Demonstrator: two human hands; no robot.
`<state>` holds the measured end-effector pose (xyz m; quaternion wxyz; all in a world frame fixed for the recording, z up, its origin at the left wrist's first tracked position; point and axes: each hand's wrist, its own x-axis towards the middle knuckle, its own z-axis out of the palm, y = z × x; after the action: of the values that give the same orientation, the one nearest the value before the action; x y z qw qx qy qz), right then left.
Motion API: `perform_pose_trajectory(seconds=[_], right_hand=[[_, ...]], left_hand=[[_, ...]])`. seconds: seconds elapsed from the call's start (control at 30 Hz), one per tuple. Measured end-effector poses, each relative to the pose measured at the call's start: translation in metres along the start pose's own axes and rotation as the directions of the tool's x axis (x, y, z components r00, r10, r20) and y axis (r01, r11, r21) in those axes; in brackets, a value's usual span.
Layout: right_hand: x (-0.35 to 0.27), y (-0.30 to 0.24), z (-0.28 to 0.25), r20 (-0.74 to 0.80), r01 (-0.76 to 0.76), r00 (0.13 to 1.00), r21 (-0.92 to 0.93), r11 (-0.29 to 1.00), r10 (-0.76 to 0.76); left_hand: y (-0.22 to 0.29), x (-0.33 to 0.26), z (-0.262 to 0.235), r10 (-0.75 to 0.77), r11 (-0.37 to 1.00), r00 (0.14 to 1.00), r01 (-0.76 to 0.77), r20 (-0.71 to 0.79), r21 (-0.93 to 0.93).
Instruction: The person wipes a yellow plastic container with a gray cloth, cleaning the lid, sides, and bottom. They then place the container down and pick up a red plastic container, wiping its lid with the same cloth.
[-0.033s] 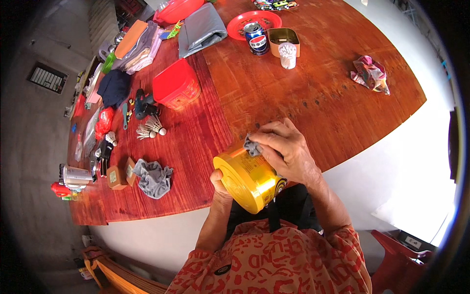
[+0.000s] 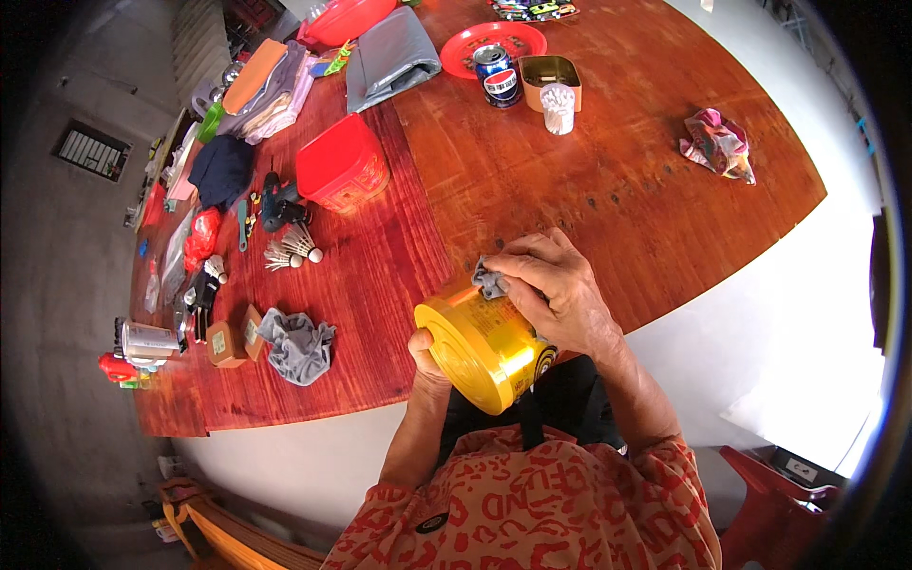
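A shiny yellow canister (image 2: 484,344) is held tilted at the table's near edge, its round lid end turned toward the lower left. My left hand (image 2: 427,357) grips it at the lid's rim, with the thumb showing and the other fingers hidden behind. In my right hand (image 2: 559,293) is a small bunched grey cloth (image 2: 489,281), pinched by the fingers and pressed against the canister's upper side. A second crumpled grey cloth (image 2: 299,347) lies on the table to the left, beside a brown box (image 2: 226,344).
Shuttlecocks (image 2: 294,249), a power drill (image 2: 277,201) and a red square container (image 2: 343,163) are to the left. Farther back stand a drink can (image 2: 497,78), a cup of white cotton swabs (image 2: 558,109) and a red plate (image 2: 456,52). A crumpled colourful wrapper (image 2: 719,144) lies right.
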<state>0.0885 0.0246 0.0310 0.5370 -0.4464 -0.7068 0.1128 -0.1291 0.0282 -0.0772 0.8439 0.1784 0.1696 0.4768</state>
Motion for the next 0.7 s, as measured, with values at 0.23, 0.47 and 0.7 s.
perform_pose_trajectory(seconds=[0.23,0.47,0.7], right_hand=[[-0.026,-0.026,-0.011,-0.044,0.105,0.994,0.003,0.994,-0.105],[-0.055,-0.038,-0.017,-0.018,0.089,0.996,0.177,0.980,-0.087],[0.004,-0.026,-0.008,0.216,0.041,0.972,0.225,0.973,-0.091]], left_hand=[[0.000,0.002,-0.002,-0.052,0.999,0.995,0.051,0.080,0.020],[0.001,0.006,-0.007,-0.149,0.989,0.987,0.148,0.056,0.031],[0.010,0.004,0.027,-0.175,0.946,0.985,0.169,-0.005,0.277]])
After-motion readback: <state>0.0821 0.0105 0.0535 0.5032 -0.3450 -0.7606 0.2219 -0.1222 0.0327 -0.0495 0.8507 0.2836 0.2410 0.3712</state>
